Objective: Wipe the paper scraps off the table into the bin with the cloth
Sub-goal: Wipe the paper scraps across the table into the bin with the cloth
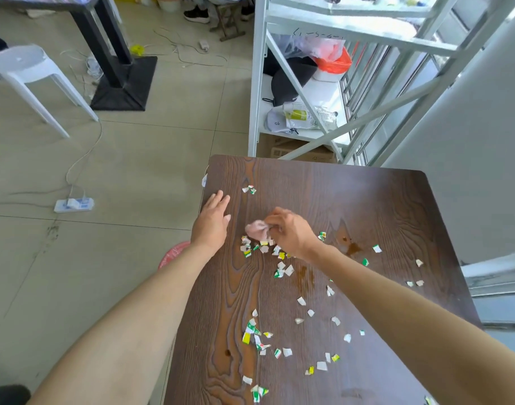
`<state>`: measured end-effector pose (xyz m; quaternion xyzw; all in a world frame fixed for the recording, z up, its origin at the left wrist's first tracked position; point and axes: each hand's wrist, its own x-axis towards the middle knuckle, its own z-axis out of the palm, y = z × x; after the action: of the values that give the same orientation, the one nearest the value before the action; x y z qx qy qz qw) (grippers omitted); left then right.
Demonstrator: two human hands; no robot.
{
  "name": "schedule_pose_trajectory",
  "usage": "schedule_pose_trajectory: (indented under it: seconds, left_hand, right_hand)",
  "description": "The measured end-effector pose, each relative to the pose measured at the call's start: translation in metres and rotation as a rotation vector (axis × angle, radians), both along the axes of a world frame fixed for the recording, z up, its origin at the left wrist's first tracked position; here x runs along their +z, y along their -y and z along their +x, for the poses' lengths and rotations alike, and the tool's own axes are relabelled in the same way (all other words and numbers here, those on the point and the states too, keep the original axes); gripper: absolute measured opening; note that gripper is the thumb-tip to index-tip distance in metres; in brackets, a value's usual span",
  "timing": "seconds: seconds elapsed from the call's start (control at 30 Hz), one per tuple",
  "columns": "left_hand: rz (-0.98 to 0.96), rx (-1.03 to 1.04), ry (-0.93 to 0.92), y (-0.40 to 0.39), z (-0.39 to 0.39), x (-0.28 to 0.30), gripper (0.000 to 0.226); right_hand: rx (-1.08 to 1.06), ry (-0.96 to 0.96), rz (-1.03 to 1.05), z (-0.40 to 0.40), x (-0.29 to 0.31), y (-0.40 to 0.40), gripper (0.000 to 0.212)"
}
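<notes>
A dark wood-grain table (367, 206) is strewn with several small white, green and yellow paper scraps (279, 270). My right hand (291, 232) is closed on a crumpled pale pink cloth (256, 230) near the table's middle left, right above a cluster of scraps. My left hand (213, 220) lies flat and open on the table's left edge, fingers spread, holding nothing. A red bin (174, 254) peeks out below the left edge, mostly hidden by my left forearm.
Brown stains (352, 248) mark the tabletop. A white metal shelf rack (308, 83) with bags stands behind the table. On the tiled floor to the left are a power strip (73, 204) with cables, a white plastic stool (31, 74) and a black table base (124, 83).
</notes>
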<state>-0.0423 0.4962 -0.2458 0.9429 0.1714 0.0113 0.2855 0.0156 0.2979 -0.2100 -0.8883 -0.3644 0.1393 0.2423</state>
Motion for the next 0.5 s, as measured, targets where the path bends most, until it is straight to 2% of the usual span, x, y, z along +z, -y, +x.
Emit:
schedule_pose_trajectory:
  seconds: [0.1,0.17,0.23,0.37,0.5]
  left_hand:
    - [0.036,-0.014,0.007,-0.001,-0.006,0.002,0.049]
    - [0.113,-0.020,0.016,-0.001,-0.013,0.001,0.048]
    - [0.172,-0.021,0.015,0.000,-0.021,-0.002,0.048]
    - [0.161,-0.077,0.011,-0.001,-0.025,-0.005,0.050]
    - [0.141,-0.094,0.017,-0.002,-0.026,-0.004,0.050]
  right_hand:
    - [-0.292,0.043,0.090,0.026,0.012,-0.013,0.021]
    - [-0.474,0.071,0.071,0.051,0.014,-0.031,0.023]
    - [-0.565,0.042,0.010,0.069,0.008,-0.054,0.027]
    - [-0.500,0.011,-0.074,0.068,-0.015,-0.084,0.036]
    - [-0.237,0.118,-0.053,0.032,-0.024,-0.067,0.041]
